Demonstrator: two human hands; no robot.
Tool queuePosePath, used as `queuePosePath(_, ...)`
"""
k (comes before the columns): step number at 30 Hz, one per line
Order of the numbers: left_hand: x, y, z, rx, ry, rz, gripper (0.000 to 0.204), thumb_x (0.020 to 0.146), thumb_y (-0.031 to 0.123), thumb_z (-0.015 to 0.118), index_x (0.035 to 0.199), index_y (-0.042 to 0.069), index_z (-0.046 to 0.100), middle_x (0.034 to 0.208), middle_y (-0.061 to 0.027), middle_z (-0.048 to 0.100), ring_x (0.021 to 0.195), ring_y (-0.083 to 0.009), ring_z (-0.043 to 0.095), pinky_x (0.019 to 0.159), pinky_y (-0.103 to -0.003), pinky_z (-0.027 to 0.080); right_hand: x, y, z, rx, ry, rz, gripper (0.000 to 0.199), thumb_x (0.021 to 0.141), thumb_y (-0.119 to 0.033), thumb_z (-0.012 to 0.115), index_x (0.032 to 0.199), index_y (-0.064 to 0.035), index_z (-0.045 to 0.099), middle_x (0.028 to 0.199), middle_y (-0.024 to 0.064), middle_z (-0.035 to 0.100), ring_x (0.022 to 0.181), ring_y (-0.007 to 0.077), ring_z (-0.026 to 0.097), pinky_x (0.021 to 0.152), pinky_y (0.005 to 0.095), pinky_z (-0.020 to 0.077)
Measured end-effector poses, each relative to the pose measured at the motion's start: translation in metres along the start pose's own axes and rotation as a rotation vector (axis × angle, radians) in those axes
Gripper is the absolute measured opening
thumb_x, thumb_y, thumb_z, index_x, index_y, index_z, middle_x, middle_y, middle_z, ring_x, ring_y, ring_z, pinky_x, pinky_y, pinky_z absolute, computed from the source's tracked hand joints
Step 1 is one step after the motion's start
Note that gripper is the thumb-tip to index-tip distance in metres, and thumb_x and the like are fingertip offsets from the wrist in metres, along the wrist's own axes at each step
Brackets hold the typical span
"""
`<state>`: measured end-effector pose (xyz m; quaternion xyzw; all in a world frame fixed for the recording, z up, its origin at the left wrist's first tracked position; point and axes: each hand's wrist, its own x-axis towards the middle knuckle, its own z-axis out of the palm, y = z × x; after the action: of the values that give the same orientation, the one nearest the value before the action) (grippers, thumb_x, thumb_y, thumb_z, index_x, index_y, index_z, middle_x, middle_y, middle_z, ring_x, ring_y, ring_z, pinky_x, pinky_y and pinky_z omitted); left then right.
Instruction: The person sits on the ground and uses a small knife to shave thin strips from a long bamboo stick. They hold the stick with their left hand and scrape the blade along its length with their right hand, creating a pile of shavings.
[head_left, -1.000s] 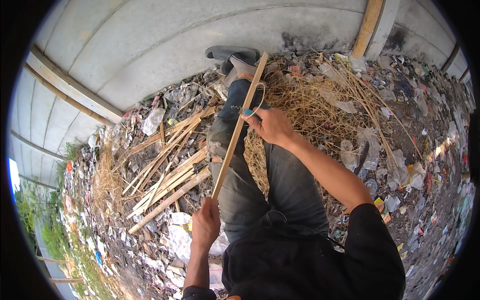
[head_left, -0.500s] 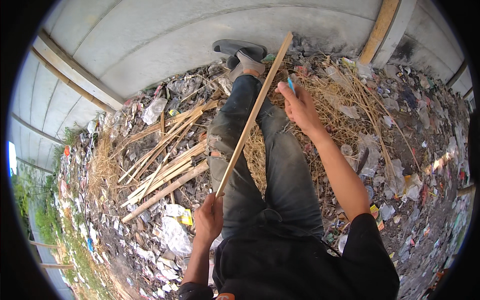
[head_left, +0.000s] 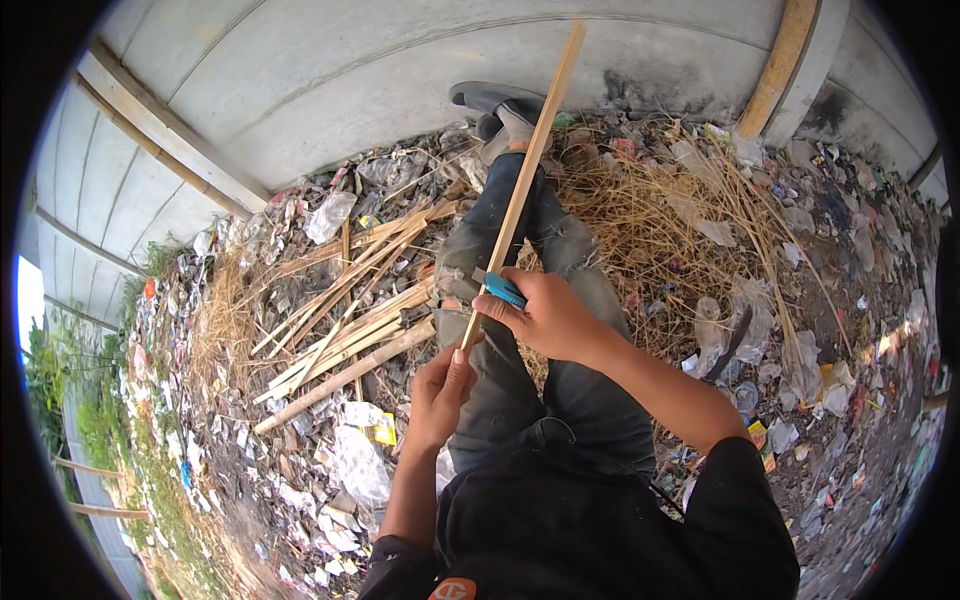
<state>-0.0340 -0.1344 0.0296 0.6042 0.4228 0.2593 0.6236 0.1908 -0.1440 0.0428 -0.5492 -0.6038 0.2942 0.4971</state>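
A long, pale bamboo strip (head_left: 534,155) slants up across my outstretched legs toward the wall. Its near end is pinched between the thumb and fingers of my left hand (head_left: 438,398). A blue utility knife (head_left: 504,291) is gripped in my right hand (head_left: 556,318), just above the left one. The knife's blade lies at the strip near its lower end, and my right thumb reaches to the strip's edge. How deep the blade sits cannot be seen.
Split bamboo pieces (head_left: 345,345) lie piled left of my legs. Dry straw (head_left: 640,215) and thin stalks (head_left: 775,230) spread to the right. A curved dark blade-like piece (head_left: 735,343) rests among plastic litter. A grey panel wall (head_left: 400,60) rises just beyond my feet.
My right hand has come down and left with the knife, from beside the strip's upper part to its lower end. The strip has shifted up, and my left hand has moved slightly up and right.
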Motion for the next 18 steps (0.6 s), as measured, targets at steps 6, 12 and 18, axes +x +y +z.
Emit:
queuePosePath(6, 0.003, 0.0, 0.0, -0.022, 0.008, -0.021, 0.038, 0.115, 0.029, 0.049, 0.135, 0.002, 0.067, 0.069, 0.0084, 0.043, 0.058, -0.0013, 0.034, 0.051, -0.022, 0.027, -0.03, -0.003, 0.014, -0.42, -0.123, -0.052, 0.057, 0.106, -0.055, 0.054, 0.093, -0.001, 0.064, 0.063, 0.0191, 0.066, 0.06, 0.0428, 0.068, 0.057, 0.0526, 0.054)
queuePosePath(12, -0.006, 0.011, -0.003, 0.098, 0.042, -0.03, 0.037, 0.116, 0.028, 0.048, 0.129, 0.001, 0.069, 0.065, 0.0091, 0.042, 0.058, -0.0008, 0.034, 0.051, -0.023, 0.028, -0.007, 0.016, -0.001, -0.519, -0.106, -0.046, 0.054, 0.107, -0.053, 0.053, 0.09, -0.0024, 0.064, 0.058, 0.0182, 0.064, 0.057, 0.0407, 0.068, 0.052, 0.0521, 0.0525)
queuePosePath(18, 0.002, 0.003, -0.01, 0.134, 0.022, -0.025, 0.037, 0.115, 0.028, 0.05, 0.132, 0.001, 0.069, 0.065, 0.008, 0.044, 0.059, -0.0016, 0.037, 0.052, -0.023, 0.029, -0.017, 0.016, 0.032, -0.541, -0.092, -0.157, 0.054, 0.106, -0.057, 0.053, 0.114, -0.0065, 0.07, 0.058, 0.0157, 0.066, 0.053, 0.0379, 0.069, 0.049, 0.0482, 0.0543)
